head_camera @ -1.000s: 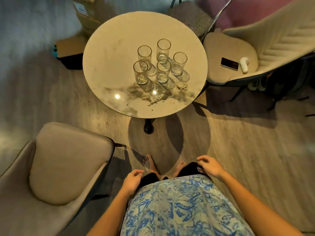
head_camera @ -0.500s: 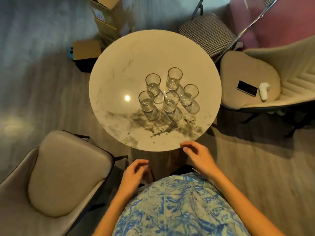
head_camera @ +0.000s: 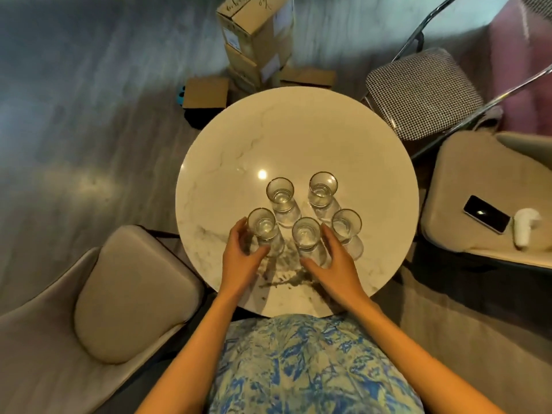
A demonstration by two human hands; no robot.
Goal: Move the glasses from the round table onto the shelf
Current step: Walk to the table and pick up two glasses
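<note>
Several clear tumblers with gold rims stand clustered on the round marble table (head_camera: 268, 138). My left hand (head_camera: 240, 261) curls round the front-left glass (head_camera: 261, 224), fingers on its left side and thumb below it. My right hand (head_camera: 334, 264) wraps the front-middle glass (head_camera: 306, 233), thumb at its base and fingers along its right side. Both glasses stand on the tabletop. Beyond them stand a back-left glass (head_camera: 280, 191), a back-right glass (head_camera: 323, 186) and a right glass (head_camera: 346, 224). No shelf is in view.
A beige armchair (head_camera: 125, 294) sits close at the left. Another beige chair (head_camera: 466, 186) at the right carries a phone (head_camera: 486, 214) and a white device (head_camera: 525, 228). A checked folding chair (head_camera: 424, 94) and cardboard boxes (head_camera: 257, 37) stand behind the table.
I have stepped up to the table. Both hands rose from my sides, passed the table's near edge and closed round the two nearest glasses.
</note>
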